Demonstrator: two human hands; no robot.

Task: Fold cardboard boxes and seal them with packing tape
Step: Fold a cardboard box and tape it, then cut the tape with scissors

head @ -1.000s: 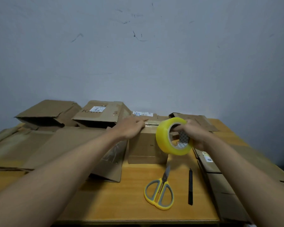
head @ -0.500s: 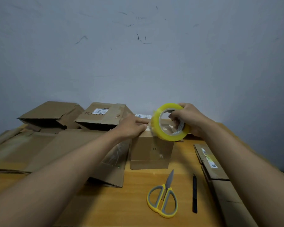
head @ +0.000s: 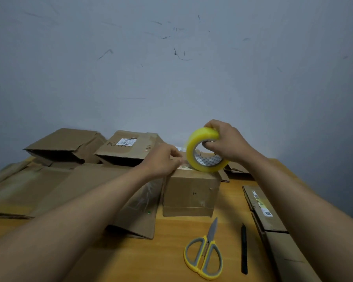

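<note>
While right hand (head: 226,143) grips the yellow tape roll (head: 204,149), fingers curled through its core and over the rim, roll sits tilted on top of the small box (head: 190,192) mid-desk (head: 167,255). Left hand (head: 163,159) pinches the tape end at the box's top left edge. Scissors (head: 204,255) and black pen (head: 244,249) lie in front.

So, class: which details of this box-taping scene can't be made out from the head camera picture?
- Top seam of the small box: hidden by the left hand and tape roll.
- Shipping label text: too small.
- Flattened cartons, right: cut off by the frame edge.
</note>
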